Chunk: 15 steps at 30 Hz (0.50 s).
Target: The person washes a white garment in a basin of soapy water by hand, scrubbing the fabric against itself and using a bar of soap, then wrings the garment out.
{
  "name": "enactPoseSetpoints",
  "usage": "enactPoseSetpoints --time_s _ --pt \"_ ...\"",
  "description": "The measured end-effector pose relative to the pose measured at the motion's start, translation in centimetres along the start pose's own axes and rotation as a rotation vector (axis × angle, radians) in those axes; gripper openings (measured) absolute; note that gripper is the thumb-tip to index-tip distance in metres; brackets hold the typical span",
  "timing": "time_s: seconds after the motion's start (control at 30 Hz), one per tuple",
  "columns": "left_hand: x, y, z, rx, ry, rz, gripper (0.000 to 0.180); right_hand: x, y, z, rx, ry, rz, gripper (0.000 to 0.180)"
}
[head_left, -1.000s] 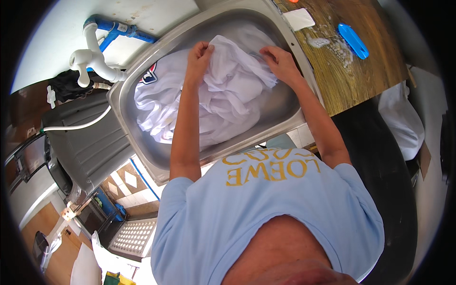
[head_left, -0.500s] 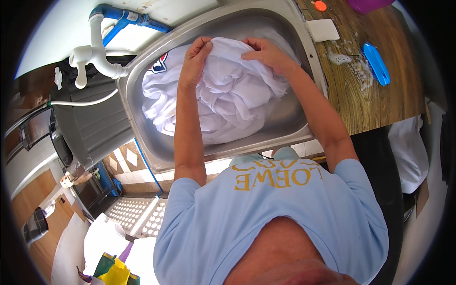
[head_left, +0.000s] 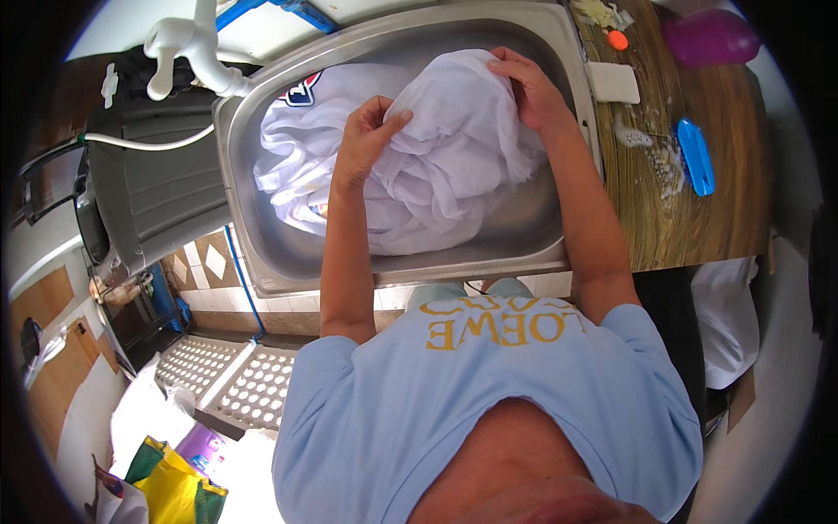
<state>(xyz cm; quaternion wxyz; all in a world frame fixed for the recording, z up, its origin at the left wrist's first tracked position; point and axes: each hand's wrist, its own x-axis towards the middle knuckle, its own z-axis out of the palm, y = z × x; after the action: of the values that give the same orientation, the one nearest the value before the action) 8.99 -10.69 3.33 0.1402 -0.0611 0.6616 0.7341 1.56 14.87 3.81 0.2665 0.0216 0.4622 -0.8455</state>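
A bunched white garment [head_left: 436,188] lies in the steel sink [head_left: 585,131], with a dark blue and red patch [head_left: 302,91] showing at its far left. My left hand [head_left: 368,141] pinches a fold of it near the middle, thumb pointing right. Farther right and a little higher, my right hand [head_left: 534,94] grips the garment's edge with thumb and bent fingers. Between both hands the cloth is raised into a rounded, partly spread hump. Loose folds hang below it onto the sink floor.
A white tap [head_left: 205,59] stands at the sink's upper left, beside a grey ribbed board [head_left: 157,201]. On the wooden counter at right are a white slab [head_left: 614,82], an orange cap [head_left: 617,40], a blue oblong brush-like object [head_left: 696,157], suds [head_left: 668,166] and a purple container [head_left: 711,38].
My hands have moved farther apart, the left one lower and the right one rightward. The garment between them is now lifted and spread into a wider hump. The whole view has shifted slightly.
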Motion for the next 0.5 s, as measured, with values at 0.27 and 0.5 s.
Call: enactPoseSetpoints --time_s 0.27,0.5 --pt "0.9 0.3 0.9 -0.537 0.000 0.008 0.017 -0.1 -0.6 0.0 0.098 -0.042 -0.083 0.012" --pt "0.7 1.1 1.2 -0.507 -0.065 -0.155 0.017 -0.3 -0.6 0.3 0.089 0.005 -0.146 0.011"
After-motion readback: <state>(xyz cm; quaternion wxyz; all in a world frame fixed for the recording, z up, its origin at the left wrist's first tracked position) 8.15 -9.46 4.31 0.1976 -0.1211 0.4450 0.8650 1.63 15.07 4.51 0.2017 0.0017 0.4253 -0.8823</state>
